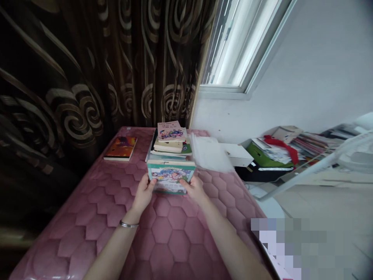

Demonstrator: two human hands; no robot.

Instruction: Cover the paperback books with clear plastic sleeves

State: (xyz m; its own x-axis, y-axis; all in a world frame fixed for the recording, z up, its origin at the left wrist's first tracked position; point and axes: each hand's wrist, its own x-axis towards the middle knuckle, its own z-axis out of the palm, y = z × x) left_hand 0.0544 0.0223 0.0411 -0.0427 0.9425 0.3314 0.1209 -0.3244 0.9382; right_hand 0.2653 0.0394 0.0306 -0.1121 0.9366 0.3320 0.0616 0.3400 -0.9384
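A colourful picture book (170, 177) with a green border is held over the pink quilted mattress (163, 233). My left hand (143, 193) grips its left edge and my right hand (194, 188) grips its right edge, fingers wrapped round the cover. A thin bracelet sits on my left wrist. Just behind the held book lies a stack of books (171, 142), topped by a pink cartoon-covered one. An orange book (121, 147) lies apart at the far left of the mattress.
A dark swirl-patterned curtain (87, 70) hangs behind the bed, with a window (233, 46) to its right. A blurred white sheet (210, 155) lies by the stack. A white box (237, 154), piled papers (279, 149) and a white fan (349, 155) stand on the floor at right.
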